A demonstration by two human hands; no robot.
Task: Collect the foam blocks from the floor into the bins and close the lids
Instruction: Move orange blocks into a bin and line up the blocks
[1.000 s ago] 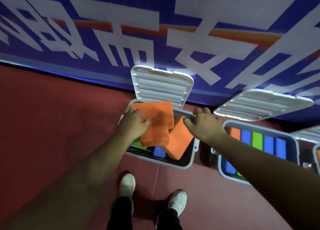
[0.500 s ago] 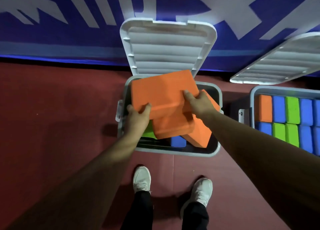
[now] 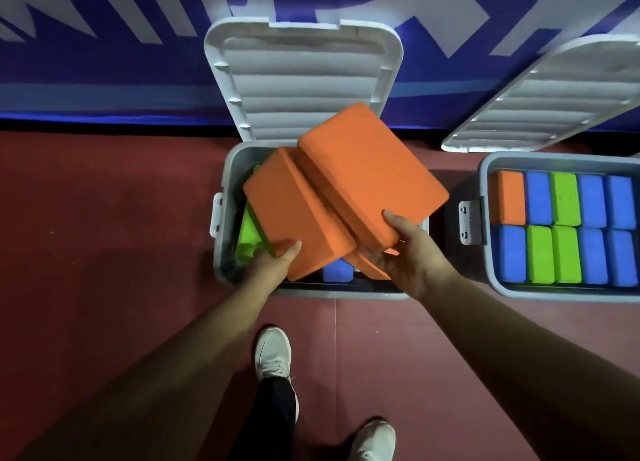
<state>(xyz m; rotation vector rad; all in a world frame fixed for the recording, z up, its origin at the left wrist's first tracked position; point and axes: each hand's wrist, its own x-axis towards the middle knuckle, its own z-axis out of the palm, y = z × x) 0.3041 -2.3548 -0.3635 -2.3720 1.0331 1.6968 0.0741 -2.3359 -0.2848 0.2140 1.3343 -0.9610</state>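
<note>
A grey bin (image 3: 221,252) stands open in front of me, its white ribbed lid (image 3: 301,76) leaning back against the wall. My left hand (image 3: 273,264) grips the near end of one orange foam block (image 3: 294,214), tilted over the bin's left half. My right hand (image 3: 405,256) holds a second, larger orange block (image 3: 370,173) above the bin, thumb on top. A third orange block (image 3: 372,270) peeks out under my right hand. Green blocks (image 3: 247,235) and a blue block (image 3: 337,270) lie inside the bin.
A second grey bin (image 3: 485,263) at the right is packed with blue, green and orange blocks, its lid (image 3: 550,100) propped open. A blue and white banner wall (image 3: 104,62) runs behind both bins. My white shoes (image 3: 273,353) stand on the red floor (image 3: 104,252).
The view has moved closer to the bin. The two orange blocks have separated: my left hand tilted one leftwards, my right hand shifted to the near corner of the other and turned it to the right.
</note>
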